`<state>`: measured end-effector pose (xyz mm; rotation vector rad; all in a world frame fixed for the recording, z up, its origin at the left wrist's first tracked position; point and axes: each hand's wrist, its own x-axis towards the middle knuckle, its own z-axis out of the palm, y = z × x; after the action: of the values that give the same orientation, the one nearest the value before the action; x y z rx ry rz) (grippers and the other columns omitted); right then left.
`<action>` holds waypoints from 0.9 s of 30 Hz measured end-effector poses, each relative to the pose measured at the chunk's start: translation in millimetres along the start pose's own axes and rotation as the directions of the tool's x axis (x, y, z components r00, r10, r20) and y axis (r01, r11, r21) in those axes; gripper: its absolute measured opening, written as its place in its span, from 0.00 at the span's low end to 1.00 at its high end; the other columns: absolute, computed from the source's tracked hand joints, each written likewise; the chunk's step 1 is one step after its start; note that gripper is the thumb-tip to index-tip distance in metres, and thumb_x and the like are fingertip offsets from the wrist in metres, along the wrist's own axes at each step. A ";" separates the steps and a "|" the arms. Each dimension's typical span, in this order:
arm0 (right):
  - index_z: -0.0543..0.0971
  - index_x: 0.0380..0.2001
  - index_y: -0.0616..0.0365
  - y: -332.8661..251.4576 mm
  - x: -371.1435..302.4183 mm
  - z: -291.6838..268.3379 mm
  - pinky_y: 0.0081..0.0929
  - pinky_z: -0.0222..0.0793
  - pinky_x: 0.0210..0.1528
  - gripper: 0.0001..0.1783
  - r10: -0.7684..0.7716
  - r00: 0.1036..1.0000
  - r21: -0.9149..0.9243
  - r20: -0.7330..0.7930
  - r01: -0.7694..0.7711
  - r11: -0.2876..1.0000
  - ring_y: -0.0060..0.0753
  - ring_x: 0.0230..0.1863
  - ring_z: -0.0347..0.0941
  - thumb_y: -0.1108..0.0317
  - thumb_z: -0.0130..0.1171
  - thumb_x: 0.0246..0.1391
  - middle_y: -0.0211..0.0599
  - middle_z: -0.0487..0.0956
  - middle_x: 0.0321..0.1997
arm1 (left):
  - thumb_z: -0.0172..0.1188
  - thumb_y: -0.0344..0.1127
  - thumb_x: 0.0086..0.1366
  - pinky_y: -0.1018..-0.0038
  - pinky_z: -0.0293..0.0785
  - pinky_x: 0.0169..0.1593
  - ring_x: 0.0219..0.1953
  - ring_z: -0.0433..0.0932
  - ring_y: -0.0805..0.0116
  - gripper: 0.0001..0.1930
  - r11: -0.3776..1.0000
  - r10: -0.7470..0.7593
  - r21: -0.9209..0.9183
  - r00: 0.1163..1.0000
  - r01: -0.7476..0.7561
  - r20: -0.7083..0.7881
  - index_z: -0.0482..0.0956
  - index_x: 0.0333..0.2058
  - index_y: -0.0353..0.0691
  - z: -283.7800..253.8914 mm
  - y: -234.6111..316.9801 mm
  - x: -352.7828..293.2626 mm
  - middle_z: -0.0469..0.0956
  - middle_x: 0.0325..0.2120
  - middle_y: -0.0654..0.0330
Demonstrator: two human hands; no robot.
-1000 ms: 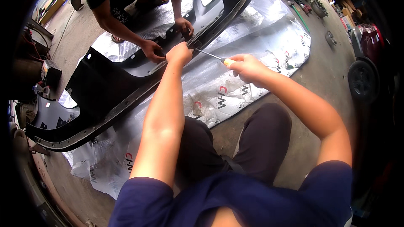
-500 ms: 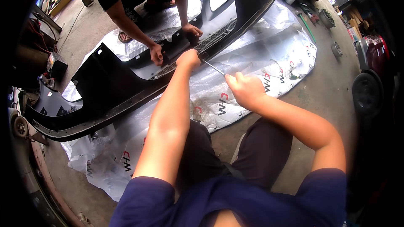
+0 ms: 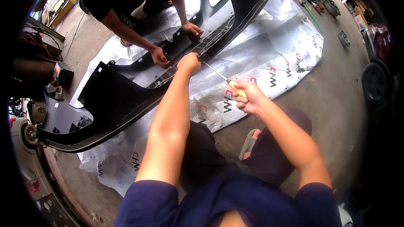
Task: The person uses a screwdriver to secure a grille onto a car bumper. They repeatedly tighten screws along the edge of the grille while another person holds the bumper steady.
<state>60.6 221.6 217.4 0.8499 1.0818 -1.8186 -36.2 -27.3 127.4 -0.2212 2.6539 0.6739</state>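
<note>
A long black car bumper [image 3: 126,90] lies with its inner side up, running from lower left to upper right. My left hand [image 3: 189,63] is closed over its near edge, by the mesh grille [image 3: 216,34] in the middle. In my right hand [image 3: 251,96] is a screwdriver [image 3: 234,87] with a yellow handle, the fingers wrapped round it. Its metal shaft slants up and left to the bumper's edge beside my left hand; the exact contact of the tip is hard to make out. Across the bumper, a co-worker's two hands [image 3: 192,30] rest on its far inner part.
Under the bumper spreads a silver foil sheet [image 3: 269,54] with printed marks. The co-worker [image 3: 122,0] crouches on the far side. At right stand a car wheel [image 3: 376,85] and a green stick [image 3: 312,18]; a black battery-like box [image 3: 63,75] stands at left.
My right hand has turned on the screwdriver and lowered slightly, so its yellow handle now shows. My left hand stays at the bumper's edge. The view has shifted a little.
</note>
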 end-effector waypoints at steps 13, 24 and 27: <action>0.73 0.54 0.34 49.4 31.6 -13.4 0.20 0.44 0.14 0.15 0.006 0.987 0.257 0.159 -0.047 0.965 0.17 0.09 0.49 0.58 0.56 0.65 0.27 0.70 0.27 | 0.66 0.44 0.61 0.61 0.75 0.54 0.53 0.80 0.53 0.19 0.998 -0.056 0.035 0.994 0.059 -0.089 0.83 0.51 0.50 -15.1 13.8 -10.5 0.83 0.47 0.53; 0.81 0.54 0.38 67.4 32.5 -25.9 0.44 0.76 0.36 0.20 -0.795 0.565 -0.966 0.221 0.237 -0.100 0.47 0.34 0.81 0.56 0.62 0.57 0.40 0.80 0.36 | 0.60 0.41 0.62 0.58 0.76 0.50 0.48 0.81 0.52 0.12 0.993 -0.097 0.043 0.976 0.107 -0.194 0.82 0.44 0.47 25.7 6.2 -22.5 0.84 0.41 0.54; 0.80 0.54 0.40 71.4 68.9 -54.8 0.32 0.66 0.21 0.18 -0.779 0.604 -0.703 0.165 0.626 0.337 0.28 0.19 0.71 0.57 0.59 0.62 0.33 0.77 0.30 | 0.62 0.44 0.64 0.57 0.76 0.50 0.47 0.82 0.51 0.15 0.988 -0.089 0.105 0.979 0.109 -0.181 0.82 0.48 0.50 38.1 25.1 -21.8 0.84 0.42 0.54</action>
<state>102.8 229.8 112.5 0.0079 2.3913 -1.6783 -9.7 14.4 116.2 -0.3944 2.8165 0.4879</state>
